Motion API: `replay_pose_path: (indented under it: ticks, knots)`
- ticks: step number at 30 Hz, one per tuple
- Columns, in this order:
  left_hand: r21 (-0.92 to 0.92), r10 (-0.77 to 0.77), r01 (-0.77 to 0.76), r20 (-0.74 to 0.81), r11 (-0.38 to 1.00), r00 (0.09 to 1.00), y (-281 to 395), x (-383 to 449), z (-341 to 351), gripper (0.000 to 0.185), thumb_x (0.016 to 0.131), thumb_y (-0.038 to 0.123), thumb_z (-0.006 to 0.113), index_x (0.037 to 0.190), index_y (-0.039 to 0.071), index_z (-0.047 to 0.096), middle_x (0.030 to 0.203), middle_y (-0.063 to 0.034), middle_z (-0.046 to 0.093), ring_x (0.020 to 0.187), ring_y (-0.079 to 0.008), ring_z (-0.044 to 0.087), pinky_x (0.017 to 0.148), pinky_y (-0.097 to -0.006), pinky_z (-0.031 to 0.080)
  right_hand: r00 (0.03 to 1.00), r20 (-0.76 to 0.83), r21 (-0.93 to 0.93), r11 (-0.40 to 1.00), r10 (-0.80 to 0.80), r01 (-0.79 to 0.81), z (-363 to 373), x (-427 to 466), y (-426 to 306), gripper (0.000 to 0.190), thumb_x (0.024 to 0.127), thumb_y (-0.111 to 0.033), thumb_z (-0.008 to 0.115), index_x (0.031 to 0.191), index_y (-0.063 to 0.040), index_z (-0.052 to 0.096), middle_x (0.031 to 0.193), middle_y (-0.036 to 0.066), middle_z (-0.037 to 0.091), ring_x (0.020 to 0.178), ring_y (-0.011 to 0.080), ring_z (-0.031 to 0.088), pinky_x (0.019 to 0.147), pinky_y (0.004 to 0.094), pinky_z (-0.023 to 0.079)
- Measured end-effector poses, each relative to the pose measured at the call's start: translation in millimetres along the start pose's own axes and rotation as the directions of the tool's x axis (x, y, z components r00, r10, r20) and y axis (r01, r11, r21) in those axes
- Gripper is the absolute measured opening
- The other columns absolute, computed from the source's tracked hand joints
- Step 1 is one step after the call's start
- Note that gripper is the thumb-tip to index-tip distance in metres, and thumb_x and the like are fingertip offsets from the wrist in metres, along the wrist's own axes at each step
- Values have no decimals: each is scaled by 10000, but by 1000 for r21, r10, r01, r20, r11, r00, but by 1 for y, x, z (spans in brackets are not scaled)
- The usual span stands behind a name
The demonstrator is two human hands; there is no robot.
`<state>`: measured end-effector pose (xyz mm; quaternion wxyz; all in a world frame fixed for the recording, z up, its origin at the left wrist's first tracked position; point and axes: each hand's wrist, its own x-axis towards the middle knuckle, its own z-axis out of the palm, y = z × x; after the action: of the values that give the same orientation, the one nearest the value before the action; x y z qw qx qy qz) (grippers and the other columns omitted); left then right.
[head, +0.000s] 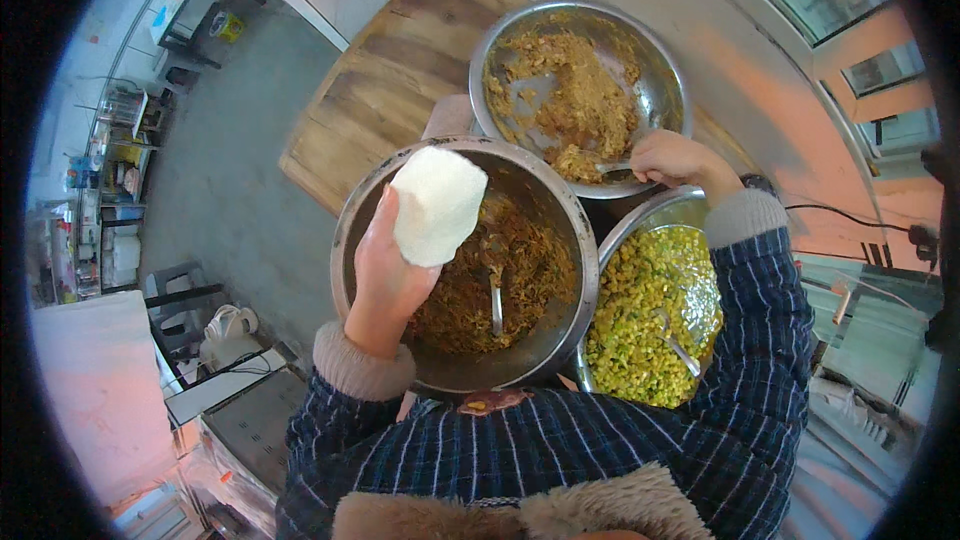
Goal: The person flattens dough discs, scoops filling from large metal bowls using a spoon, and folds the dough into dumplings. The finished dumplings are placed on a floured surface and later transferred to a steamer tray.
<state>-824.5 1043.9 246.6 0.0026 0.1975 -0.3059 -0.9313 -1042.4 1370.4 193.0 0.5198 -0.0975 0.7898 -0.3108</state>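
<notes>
A round of thin pale dough (pixel 442 204) rests across the palm and fingers of my left hand (pixel 386 270), above a deep metal pot (pixel 346 240). Dark brown shredded filling (pixel 457 315) lies in that pot with a metal spoon (pixel 496 304) stuck in it. My right hand (pixel 679 159) grips the handle of a spoon (pixel 611 166) at the near rim of a steel bowl (pixel 480 82). The spoon's head is in the light brown minced filling (pixel 585 105), with a lump of it there.
Right of the pot, another metal basin (pixel 592 360) holds chopped yellow-green filling (pixel 637 315) and a spoon (pixel 679 352). A wooden tabletop (pixel 375 97) extends behind the pot, near the wall. Shelves (pixel 124 187) and a plastic stool (pixel 180 292) stand at the left.
</notes>
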Motion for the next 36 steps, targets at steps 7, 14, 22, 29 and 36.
replay_pose_path:
  ticks: [7, 14, 22, 29, 36]
  knots:
    - [6, -43, 43, -75, 999, 996, -47, 104, 30, 388, 989, 235, 424, 1303, 7, 431, 1267, -147, 535, 1137, -283, 544, 971, -426, 453, 909, -50, 799, 530, -413, 285, 40, -43, -13, 222, 951, -111, 452, 1019, 60, 575, 527, -23, 381, 408, 54, 272, 380, 225, 224]
    - [-234, -232, 267, 164, 935, 959, -100, 128, 72, 480, 1017, 369, 213, 1360, 71, 370, 1352, -141, 457, 1234, -313, 460, 1048, -499, 364, 728, -617, 226, 818, -301, 529, 101, -37, -12, 298, 964, -155, 417, 1182, 1, 549, 713, 78, 533, 628, 181, 513, 535, 311, 413]
    - [-307, -349, 388, 176, 869, 921, -100, 117, 85, 560, 1005, 441, 182, 1293, 20, 414, 1286, -181, 500, 1191, -345, 491, 1037, -496, 380, 303, -676, -716, 695, -671, -58, 118, -44, 3, 512, 804, -20, 524, 1314, -55, 494, 761, 156, 544, 726, 324, 568, 645, 419, 464]
    - [-454, -161, 195, 113, 869, 980, -82, 111, 79, 541, 1006, 413, 189, 1301, 18, 411, 1295, -182, 486, 1199, -343, 483, 1030, -500, 391, 297, -710, -701, 684, -639, -204, 112, -56, -5, 526, 789, -21, 529, 1313, -36, 489, 733, 140, 546, 717, 311, 564, 611, 411, 454]
    - [-479, 129, 140, 486, 867, 864, -64, 90, 87, 457, 998, 366, 289, 1275, 60, 485, 1292, -116, 527, 1210, -280, 487, 1028, -460, 388, 687, -646, 259, 751, -333, 607, 99, -84, -32, 232, 901, -159, 544, 989, 17, 667, 602, -28, 484, 578, 80, 465, 529, 256, 379]
